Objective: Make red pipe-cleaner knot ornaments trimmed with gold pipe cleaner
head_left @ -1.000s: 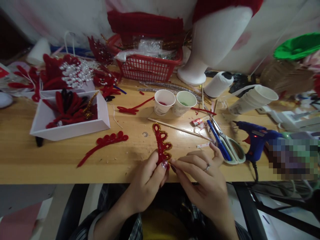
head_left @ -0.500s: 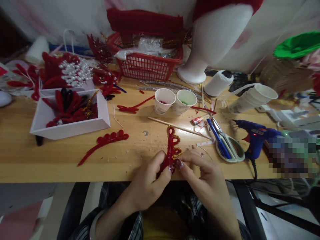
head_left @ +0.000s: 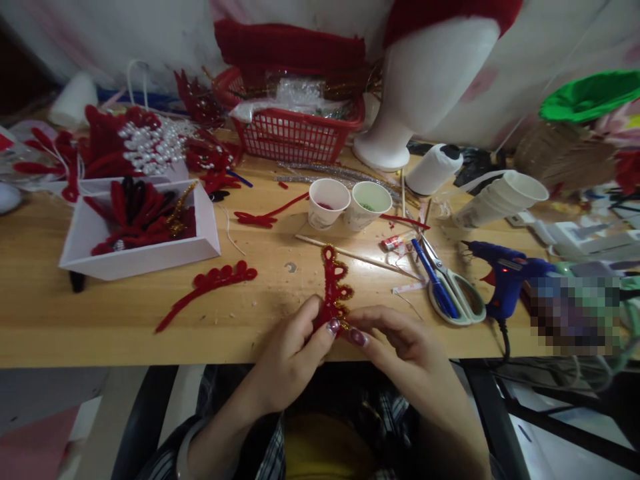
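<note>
My left hand (head_left: 295, 357) pinches a red looped pipe-cleaner piece (head_left: 330, 287) near its lower end, above the table's front edge. The piece stands up from my fingers, with loops along its right side edged in gold tinsel cord (head_left: 345, 291). Thumb and forefinger of my right hand (head_left: 400, 347) are closed on the gold cord at the lowest loop. The bottom of the red piece is hidden behind my fingers. To the left a similar red looped piece (head_left: 210, 280), with no gold edge, lies on the table.
A white box (head_left: 145, 260) of red and black pieces stands left. Two paper cups (head_left: 329, 203) stand mid-table before a red basket (head_left: 300, 137) and a white mannequin head (head_left: 425, 80). Scissors (head_left: 457, 293), a blue pen (head_left: 434, 280) and a blue glue gun (head_left: 505, 273) lie right.
The red piece has shifted slightly left and turned more upright. Gold cord now edges more of its lower loops, and my right hand has moved lower along it.
</note>
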`<move>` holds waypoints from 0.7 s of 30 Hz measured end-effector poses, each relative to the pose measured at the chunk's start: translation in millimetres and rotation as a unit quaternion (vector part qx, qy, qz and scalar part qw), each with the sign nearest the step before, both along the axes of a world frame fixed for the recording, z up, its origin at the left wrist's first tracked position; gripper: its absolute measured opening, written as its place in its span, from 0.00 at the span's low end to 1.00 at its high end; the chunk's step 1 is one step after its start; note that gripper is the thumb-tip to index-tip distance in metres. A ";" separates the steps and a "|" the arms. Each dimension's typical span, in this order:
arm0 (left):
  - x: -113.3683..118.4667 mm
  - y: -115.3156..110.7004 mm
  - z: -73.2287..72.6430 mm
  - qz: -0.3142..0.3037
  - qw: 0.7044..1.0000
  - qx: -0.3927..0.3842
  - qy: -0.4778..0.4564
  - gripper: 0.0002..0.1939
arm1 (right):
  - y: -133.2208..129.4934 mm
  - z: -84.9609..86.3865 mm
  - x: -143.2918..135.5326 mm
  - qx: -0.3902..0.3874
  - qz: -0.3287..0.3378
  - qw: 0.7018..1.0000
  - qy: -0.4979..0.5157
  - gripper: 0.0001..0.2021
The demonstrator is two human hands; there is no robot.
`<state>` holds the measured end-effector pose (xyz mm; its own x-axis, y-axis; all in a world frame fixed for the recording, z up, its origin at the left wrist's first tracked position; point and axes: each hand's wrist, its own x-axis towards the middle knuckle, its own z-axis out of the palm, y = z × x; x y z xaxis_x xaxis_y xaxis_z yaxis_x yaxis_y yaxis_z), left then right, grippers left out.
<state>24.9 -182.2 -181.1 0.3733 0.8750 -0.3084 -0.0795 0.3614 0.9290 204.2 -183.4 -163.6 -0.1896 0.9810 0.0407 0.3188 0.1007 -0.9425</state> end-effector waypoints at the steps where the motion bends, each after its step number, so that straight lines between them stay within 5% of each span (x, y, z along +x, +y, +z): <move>1: 0.4 0.1 0.5 0.004 1.000 -0.001 -0.001 0.11 | -0.1 2.1 -0.4 0.016 0.011 1.000 -0.020 0.07; 9: 3.7 1.7 -3.2 0.043 0.995 -0.036 -0.084 0.13 | 0.1 11.2 2.8 0.159 0.027 0.971 -0.179 0.07; 21: 1.5 7.3 -7.9 0.061 0.976 -0.093 -0.185 0.13 | 0.4 7.4 -1.2 0.210 0.013 0.958 -0.194 0.06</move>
<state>26.4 -174.9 -189.1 0.3857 0.8612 -0.3310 -0.4498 0.4888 0.7475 203.0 -183.0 -156.2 -0.2945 0.8883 0.3523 0.6297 0.4577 -0.6277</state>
